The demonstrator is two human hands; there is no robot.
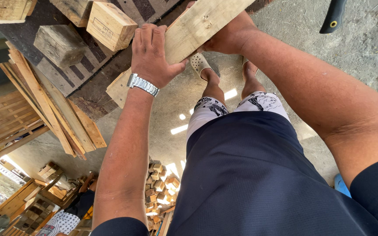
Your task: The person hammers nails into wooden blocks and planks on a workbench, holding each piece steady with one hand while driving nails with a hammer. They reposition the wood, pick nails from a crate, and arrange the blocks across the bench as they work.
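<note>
Two hands are gripping one pale wooden board (pixel 200 26) that is slanting across the top of the view, above the person's sandalled feet. The left hand (pixel 154 54), with a metal wristwatch (pixel 142 84) on its wrist, is clamping the board's lower end with fingers laid over its face, while the right hand (pixel 228 37) is holding it from beneath, mostly hidden. Several wooden blocks (pixel 110 24) are lying on a dark pallet (pixel 88 74) just beside the left hand.
</note>
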